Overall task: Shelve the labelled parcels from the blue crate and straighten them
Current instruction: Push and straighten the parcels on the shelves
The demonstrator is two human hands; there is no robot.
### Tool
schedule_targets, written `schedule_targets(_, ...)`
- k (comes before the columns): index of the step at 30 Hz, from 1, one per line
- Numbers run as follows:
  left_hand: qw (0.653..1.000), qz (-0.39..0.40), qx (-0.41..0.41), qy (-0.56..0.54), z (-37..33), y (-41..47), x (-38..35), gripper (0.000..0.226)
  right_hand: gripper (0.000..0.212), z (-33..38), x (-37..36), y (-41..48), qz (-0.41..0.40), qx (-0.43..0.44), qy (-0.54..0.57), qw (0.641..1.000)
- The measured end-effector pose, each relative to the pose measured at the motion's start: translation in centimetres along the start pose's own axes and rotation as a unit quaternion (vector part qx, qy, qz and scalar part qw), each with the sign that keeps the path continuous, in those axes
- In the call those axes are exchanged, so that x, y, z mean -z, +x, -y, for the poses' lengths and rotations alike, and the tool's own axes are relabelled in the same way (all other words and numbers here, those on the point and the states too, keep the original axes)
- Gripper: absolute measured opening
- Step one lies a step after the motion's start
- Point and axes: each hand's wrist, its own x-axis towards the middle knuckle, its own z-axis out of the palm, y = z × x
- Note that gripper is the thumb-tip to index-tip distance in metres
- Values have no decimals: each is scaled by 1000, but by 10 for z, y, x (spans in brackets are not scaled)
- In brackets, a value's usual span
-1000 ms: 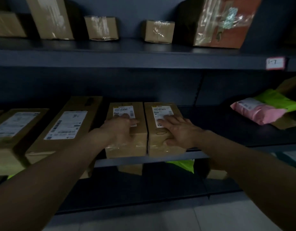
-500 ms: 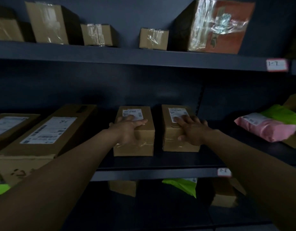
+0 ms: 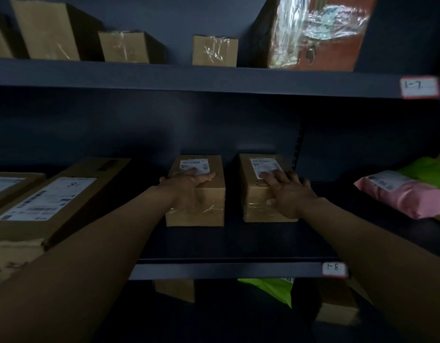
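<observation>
Two small brown cardboard parcels with white labels lie side by side deep on the middle shelf (image 3: pixel 214 269). My left hand (image 3: pixel 186 186) rests on top of the left parcel (image 3: pixel 209 209), fingers stretched over its label. My right hand (image 3: pixel 285 191) lies flat on the right parcel (image 3: pixel 253 194), fingertips on its label and thumb down the front. A narrow gap separates the two parcels. The blue crate is out of view.
A long labelled box (image 3: pixel 53 199) lies left of the parcels, a pink mailer (image 3: pixel 399 194) and a green one (image 3: pixel 427 170) to the right. Several taped boxes stand on the upper shelf (image 3: pixel 189 78). Tags read 1-7 (image 3: pixel 419 87) and 1-8 (image 3: pixel 334 268).
Both hands have pushed the two parcels from the shelf's front edge back toward the rear wall, and a gap has opened between them.
</observation>
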Motion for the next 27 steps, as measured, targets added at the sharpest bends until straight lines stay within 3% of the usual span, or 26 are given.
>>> schedule_targets(10,998,-3,35,48,-16,16,-3,88,71,4,0,-9,-59,-8,-60,996)
schedule_targets(14,996,-40,44,72,-30,6,-1,83,80,15,5,-17,-129,37,-67,989)
schedule_targets(18,981,-154,19,117,-24,-26,20,70,64,59,25,-23,-212,99,-3,972)
schedule_targets(21,970,-193,18,148,3,-69,49,58,58,109,41,-29,-238,134,44,961)
schedule_targets(27,955,-276,6,107,97,-162,78,38,61,224,82,-49,-188,235,213,930)
